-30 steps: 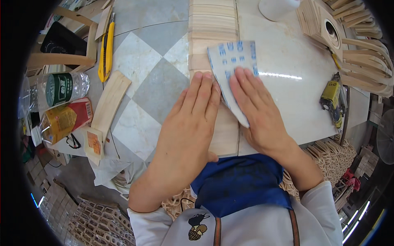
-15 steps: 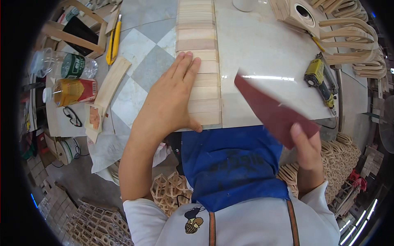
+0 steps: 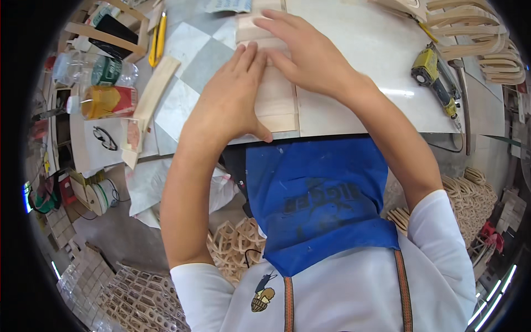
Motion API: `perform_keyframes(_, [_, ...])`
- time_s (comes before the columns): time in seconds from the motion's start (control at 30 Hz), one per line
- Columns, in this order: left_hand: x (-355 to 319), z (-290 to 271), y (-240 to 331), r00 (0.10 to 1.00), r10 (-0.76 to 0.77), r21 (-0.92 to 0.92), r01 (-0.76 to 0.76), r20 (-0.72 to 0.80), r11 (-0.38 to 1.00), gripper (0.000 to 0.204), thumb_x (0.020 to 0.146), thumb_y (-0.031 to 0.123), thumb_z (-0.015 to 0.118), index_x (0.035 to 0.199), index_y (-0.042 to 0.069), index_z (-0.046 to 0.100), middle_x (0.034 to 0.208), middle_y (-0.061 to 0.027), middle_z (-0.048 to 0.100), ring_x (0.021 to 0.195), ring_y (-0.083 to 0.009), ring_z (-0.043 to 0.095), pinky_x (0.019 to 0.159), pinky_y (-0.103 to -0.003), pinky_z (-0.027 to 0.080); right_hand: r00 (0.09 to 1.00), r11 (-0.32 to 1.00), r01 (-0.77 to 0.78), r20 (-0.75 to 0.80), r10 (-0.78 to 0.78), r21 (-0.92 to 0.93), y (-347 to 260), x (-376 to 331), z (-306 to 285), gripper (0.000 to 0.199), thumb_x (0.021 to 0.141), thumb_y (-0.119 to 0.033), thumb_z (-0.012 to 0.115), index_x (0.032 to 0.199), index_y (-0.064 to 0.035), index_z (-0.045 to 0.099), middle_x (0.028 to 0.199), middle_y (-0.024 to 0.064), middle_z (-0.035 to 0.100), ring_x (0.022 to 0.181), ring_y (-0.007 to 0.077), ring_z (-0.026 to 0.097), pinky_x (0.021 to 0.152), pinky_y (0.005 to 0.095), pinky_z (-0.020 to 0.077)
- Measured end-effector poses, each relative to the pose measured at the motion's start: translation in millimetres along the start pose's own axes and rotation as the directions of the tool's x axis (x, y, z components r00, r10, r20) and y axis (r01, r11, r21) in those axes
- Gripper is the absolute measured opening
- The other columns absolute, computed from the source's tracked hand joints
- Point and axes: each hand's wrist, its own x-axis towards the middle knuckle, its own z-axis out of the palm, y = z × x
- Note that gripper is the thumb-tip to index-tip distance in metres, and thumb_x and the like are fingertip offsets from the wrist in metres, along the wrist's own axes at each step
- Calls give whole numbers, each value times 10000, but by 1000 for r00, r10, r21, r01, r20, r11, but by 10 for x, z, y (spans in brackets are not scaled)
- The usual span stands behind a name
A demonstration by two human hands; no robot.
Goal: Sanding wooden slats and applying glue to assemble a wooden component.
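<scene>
A row of pale wooden strips point(image 3: 276, 105) lies side by side on the worktable, running away from its near edge. My left hand point(image 3: 227, 91) rests along the left side of the row, fingers stretched over the wood and thumb out near the closest strip. Reaching across from the right, my right hand point(image 3: 312, 58) is over the far part of the row, its fingers apart and its thumb by the left fingertips. It holds nothing. A pale printed sheet point(image 3: 228, 5) lies at the far end, left of the row.
To the left are a yellow utility knife point(image 3: 159, 40), a curved wood piece point(image 3: 155, 88), plastic bottles point(image 3: 110, 101) and glasses point(image 3: 105, 138). A yellow-green power tool point(image 3: 434, 77) lies on the right. Bent wooden parts point(image 3: 470, 33) are stacked at the far right.
My right hand has let go of the dark red sheet of sandpaper and moved from the lower right onto the wooden row. A pale printed sheet now shows at the far end.
</scene>
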Motion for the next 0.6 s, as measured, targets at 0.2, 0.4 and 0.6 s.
perform_keyframes(0.2, [3, -21, -12, 999, 34, 35, -33, -24, 999, 1475, 409, 174, 1067, 1719, 51, 400, 1763, -152, 443, 1631, -314, 414, 1338, -407, 375, 978, 969, -148, 115, 173, -198, -139, -1022, -408, 518, 1027, -216, 681, 1513, -43, 638, 1625, 159, 589, 1506, 340, 552, 1262, 431, 442])
perform_keyframes(0.4, [26, 35, -44, 1000, 14, -44, -14, 4, 999, 1508, 377, 175, 1058, 1728, 73, 397, 1772, -136, 432, 1639, -315, 404, 1345, -400, 370, 958, 914, -140, 182, 223, -382, -341, -1128, -321, 580, 1012, -260, 688, 1530, -12, 605, 1658, 184, 548, 1565, 345, 485, 1326, 478, 352])
perform_keyframes(0.6, [25, 26, -14, 1000, 9, -71, -10, -17, 997, 1532, 349, 188, 1047, 1734, 95, 398, 1783, -115, 416, 1649, -329, 388, 1348, -411, 368, 934, 929, -188, 236, 270, -318, -383, -1080, -366, 629, 996, -259, 693, 1554, 5, 575, 1683, 206, 511, 1594, 368, 440, 1350, 507, 304])
